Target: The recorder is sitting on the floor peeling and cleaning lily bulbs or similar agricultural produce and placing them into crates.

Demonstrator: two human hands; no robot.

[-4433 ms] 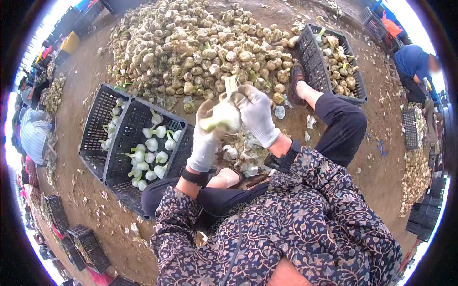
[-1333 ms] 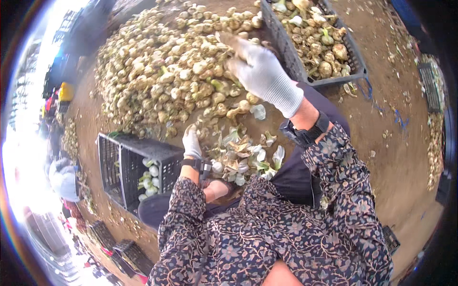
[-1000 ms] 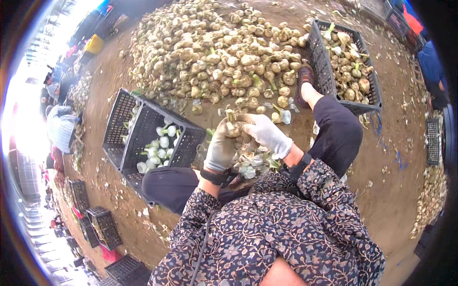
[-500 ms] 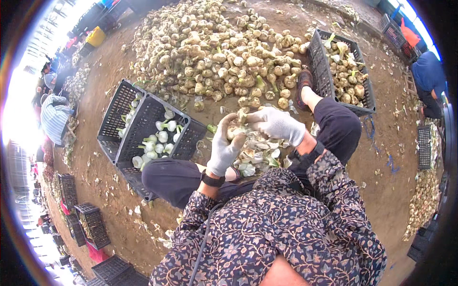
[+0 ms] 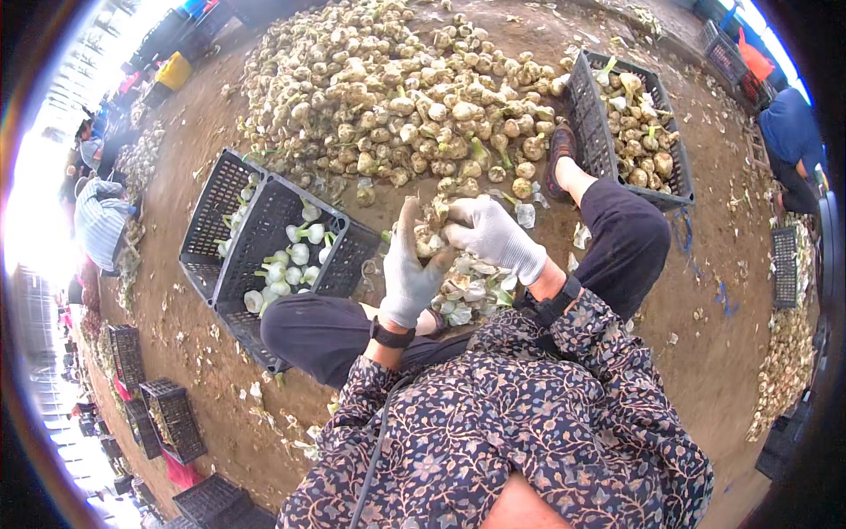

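In front of me, a garlic bulb (image 5: 428, 238) with loose, dirty skin is held between both gloved hands. My left hand (image 5: 411, 280) cradles it from the left, with the fingers pointing up and the thumb below. From the right, my right hand (image 5: 499, 236) grips the bulb's upper side with bent fingers, which partly hide it. Peeled-off garlic skins (image 5: 467, 295) lie in a heap on the ground just beneath. To my left, a black crate (image 5: 231, 280) contains clean white garlic bulbs (image 5: 298, 256) with short stems.
A large pile of unpeeled garlic (image 5: 379, 97) spreads ahead. At the right stands a black crate (image 5: 599, 132) of dirty bulbs, beside my shoe (image 5: 560, 154). Other people (image 5: 101, 216) sit far left, and another person (image 5: 789, 132) is far right. More crates (image 5: 172, 419) stand lower left.
My right hand has shifted left and closer to the bulb, its fingers now bent more. My left hand's fingers have straightened upward. The crates have stayed in place.
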